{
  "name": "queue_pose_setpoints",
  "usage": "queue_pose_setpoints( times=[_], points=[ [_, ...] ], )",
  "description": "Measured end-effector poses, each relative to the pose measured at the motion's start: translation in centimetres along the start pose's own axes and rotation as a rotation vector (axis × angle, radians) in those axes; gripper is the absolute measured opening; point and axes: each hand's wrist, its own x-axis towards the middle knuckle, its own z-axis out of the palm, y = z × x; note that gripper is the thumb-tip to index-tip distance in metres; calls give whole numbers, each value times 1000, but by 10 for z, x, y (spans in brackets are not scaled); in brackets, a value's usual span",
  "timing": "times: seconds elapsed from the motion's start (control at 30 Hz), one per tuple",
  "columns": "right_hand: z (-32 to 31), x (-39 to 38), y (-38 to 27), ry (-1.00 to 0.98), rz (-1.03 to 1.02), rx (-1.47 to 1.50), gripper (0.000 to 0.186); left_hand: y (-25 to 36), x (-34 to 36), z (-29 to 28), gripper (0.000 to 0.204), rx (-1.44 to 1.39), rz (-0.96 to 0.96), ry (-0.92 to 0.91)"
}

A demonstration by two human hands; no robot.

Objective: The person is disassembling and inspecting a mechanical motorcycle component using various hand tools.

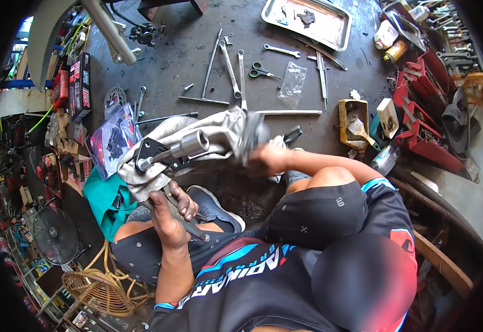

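Note:
A grey cloth [219,124] is bunched around a metal assembly in front of me, over my lap. Out of the cloth stick a silver cylinder [189,145] on a narrower shaft and a black bracket [151,149] with holes. Below it, my left hand [172,218] is closed around a dark rod [197,229], whose lower end shows beside the palm. My right hand [272,159] is at the cloth's right end, next to a dark grey thing [255,133]. Motion smears both, so its fingers and that thing's kind are unclear.
Scissors [263,71], a spanner [282,51], a long bar [288,112] and a plastic bag [292,83] lie ahead. Farther off is a metal tray [345,27]. A yellow container [341,119] with a brush and red toolbox [413,110] stand right. Left are a blister pack [106,145] and teal bag [102,199].

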Motion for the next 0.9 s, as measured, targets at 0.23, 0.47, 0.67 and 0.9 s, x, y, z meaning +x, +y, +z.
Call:
queue_pose_setpoints(
  times=[0.23,0.47,0.67,0.9],
  points=[
    [-65,16,24,680,276,-153,44,4,6,9,62,-48,-46,41],
    [-45,22,82,285,253,-611,45,8,4,17,63,-7,-49,-42],
    [-91,-2,36,487,307,-15,30,24,-14,15,67,-167,-165,-177],
    [-216,-96,-155,621,-52,777,36,36,-31,10,65,-379,-272,-389]
  ],
)
